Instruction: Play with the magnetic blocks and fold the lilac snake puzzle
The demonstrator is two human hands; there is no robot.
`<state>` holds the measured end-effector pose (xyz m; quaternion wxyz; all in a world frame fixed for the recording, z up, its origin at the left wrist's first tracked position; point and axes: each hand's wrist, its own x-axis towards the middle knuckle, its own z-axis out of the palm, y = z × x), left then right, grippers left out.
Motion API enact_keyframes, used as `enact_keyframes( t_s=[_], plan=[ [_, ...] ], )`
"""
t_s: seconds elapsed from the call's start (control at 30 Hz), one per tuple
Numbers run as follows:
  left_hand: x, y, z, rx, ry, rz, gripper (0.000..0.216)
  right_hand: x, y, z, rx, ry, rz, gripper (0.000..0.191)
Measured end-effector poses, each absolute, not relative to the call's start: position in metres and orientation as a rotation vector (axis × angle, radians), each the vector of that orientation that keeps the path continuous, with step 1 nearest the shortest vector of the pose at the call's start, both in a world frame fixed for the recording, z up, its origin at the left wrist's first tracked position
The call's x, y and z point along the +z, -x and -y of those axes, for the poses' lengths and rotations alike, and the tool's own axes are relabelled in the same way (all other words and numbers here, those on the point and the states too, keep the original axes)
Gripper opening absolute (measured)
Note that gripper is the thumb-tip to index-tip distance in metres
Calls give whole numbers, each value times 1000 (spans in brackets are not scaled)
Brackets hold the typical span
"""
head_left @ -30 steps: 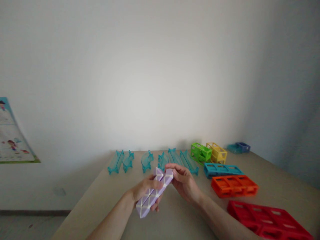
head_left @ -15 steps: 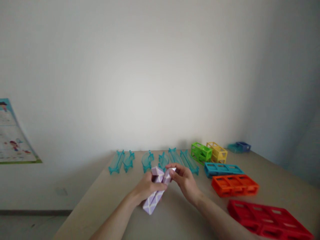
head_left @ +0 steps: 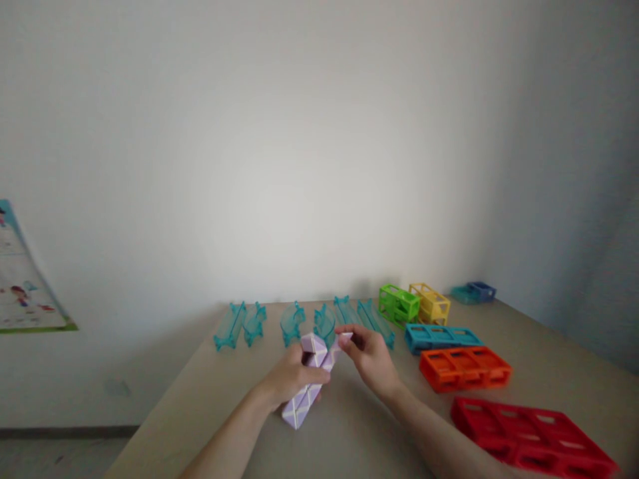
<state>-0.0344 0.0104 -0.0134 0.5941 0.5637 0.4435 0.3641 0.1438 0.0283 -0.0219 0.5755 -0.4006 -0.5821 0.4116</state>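
A lilac and white snake puzzle (head_left: 302, 403) is held above the table between my two hands. My left hand (head_left: 294, 374) is closed around its folded middle, with the thumb lying across the top. At the puzzle's far right end, my right hand (head_left: 368, 352) pinches the end wedge between thumb and fingers. That end sticks out up and to the right from the folded body. The left fingers under the puzzle are mostly hidden.
Several clear teal track pieces (head_left: 231, 324) lie along the back of the table (head_left: 200, 412). To the right stand green (head_left: 399, 305), yellow (head_left: 430, 305), blue (head_left: 442, 338), orange (head_left: 466, 369) and red (head_left: 534, 436) plastic frames. Dark blue pieces (head_left: 482, 291) sit in the far corner.
My right hand has turned the end section of the snake puzzle, which now looks thinner and shows different faces. My left hand keeps its hold. The view has shifted slightly.
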Motion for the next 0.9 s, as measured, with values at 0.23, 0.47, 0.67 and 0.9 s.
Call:
enact_keyframes(
  t_s=[0.23, 0.47, 0.67, 0.9],
  plan=[
    [-18, 28, -9, 920, -1293, -926, 22, -27, -129, -22, 1285, 796, 1256, 33],
    [-23, 21, -15, 1081, -1174, -1010, 25, -29, -133, -25, 1347, 648, 986, 29],
    [-21, 24, -24, 1281, -779, -1080, 31, -22, -131, -17, 1377, 461, 978, 27],
    [-10, 27, -28, 1507, -441, -666, 24, -30, -119, -12, 1627, 370, 726, 17]
  ],
)
